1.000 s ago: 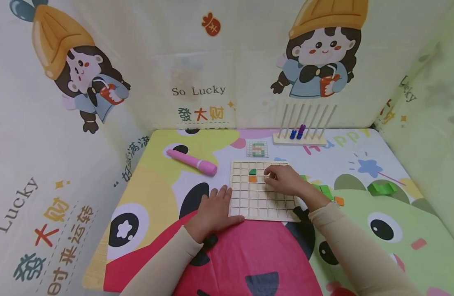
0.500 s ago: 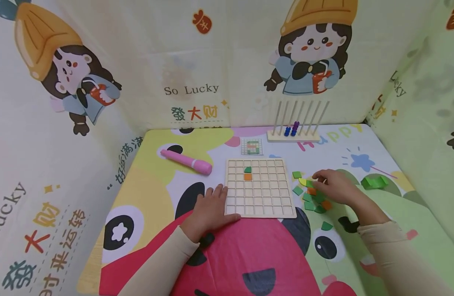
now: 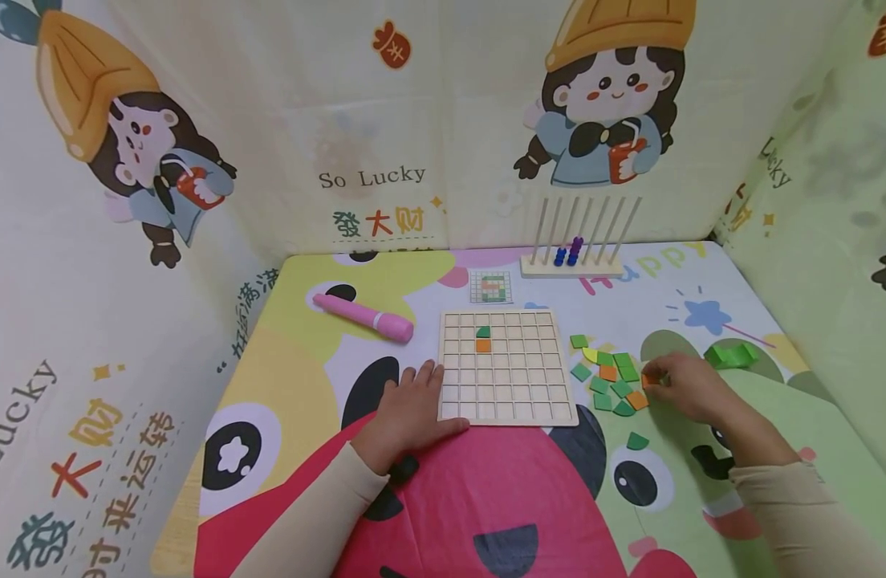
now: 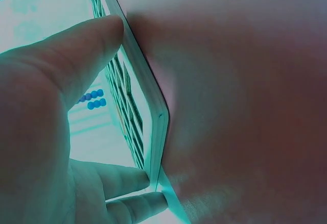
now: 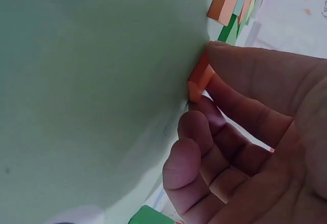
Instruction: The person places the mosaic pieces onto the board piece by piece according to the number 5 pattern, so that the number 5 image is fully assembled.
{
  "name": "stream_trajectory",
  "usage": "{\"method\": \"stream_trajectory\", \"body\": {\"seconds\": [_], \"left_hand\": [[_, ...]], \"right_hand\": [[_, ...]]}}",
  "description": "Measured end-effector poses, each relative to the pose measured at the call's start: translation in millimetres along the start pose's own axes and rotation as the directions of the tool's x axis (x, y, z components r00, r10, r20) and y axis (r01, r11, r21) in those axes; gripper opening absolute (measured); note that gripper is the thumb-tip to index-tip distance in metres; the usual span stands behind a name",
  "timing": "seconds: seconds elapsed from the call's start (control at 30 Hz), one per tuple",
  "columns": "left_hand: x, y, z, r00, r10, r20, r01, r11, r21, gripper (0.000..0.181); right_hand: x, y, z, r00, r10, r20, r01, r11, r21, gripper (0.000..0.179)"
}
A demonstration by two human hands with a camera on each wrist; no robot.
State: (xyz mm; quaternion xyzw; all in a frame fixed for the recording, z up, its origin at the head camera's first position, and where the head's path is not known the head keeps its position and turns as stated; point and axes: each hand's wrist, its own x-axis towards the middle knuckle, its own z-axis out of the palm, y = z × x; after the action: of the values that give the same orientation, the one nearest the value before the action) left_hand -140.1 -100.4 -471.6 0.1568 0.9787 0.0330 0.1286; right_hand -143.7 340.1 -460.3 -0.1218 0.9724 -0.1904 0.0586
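Note:
A wooden grid board [image 3: 508, 393] lies mid-table, with a green curved-edge tile [image 3: 483, 331] and an orange square tile [image 3: 483, 346] in its cells. My left hand [image 3: 407, 413] rests against its left edge and front corner, thumb and fingers spread. In the left wrist view the thumb [image 4: 87, 50] touches the board's edge. At the right, my right hand [image 3: 692, 389] pinches another orange square tile [image 5: 200, 78] between thumb and fingers, low at the tabletop. Beside it spreads a loose group of green, orange and yellow tiles [image 3: 603, 384].
A small printed pattern card [image 3: 490, 286] lies behind the board. Further back stands a peg rack [image 3: 573, 269] with blue and purple beads. A pink marker-like stick [image 3: 363, 315] lies at the left, and a green wavy block [image 3: 732, 356] at the far right.
My right hand moved from above the board rightward to the loose tiles, then onto an orange tile, which it now pinches. The head view shifted slightly; the left hand stayed on the board.

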Motion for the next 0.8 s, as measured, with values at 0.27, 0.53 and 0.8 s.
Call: {"method": "stream_trajectory", "body": {"seconds": [0.27, 0.53, 0.8], "left_hand": [[-0.6, 1.5, -3.5, 1.0, 0.014, -0.019, -0.014, 1.0, 0.005, 0.108], [-3.4, 0.4, -3.7, 1.0, 0.006, -0.016, -0.006, 1.0, -0.01, 0.108], [-4.0, 0.3, -2.1, 1.0, 0.007, -0.017, -0.008, 0.999, -0.033, 0.108]], "right_hand": [[-0.4, 4.6, 2.7, 0.999, 0.049, -0.012, -0.049, 0.999, 0.019, 0.019], [-6.8, 3.9, 6.4, 0.995, 0.102, -0.013, -0.1, 0.993, 0.067, 0.018], [-5.2, -5.4, -1.1, 0.997, 0.048, -0.053, -0.045, 0.997, 0.054, 0.015]]}}
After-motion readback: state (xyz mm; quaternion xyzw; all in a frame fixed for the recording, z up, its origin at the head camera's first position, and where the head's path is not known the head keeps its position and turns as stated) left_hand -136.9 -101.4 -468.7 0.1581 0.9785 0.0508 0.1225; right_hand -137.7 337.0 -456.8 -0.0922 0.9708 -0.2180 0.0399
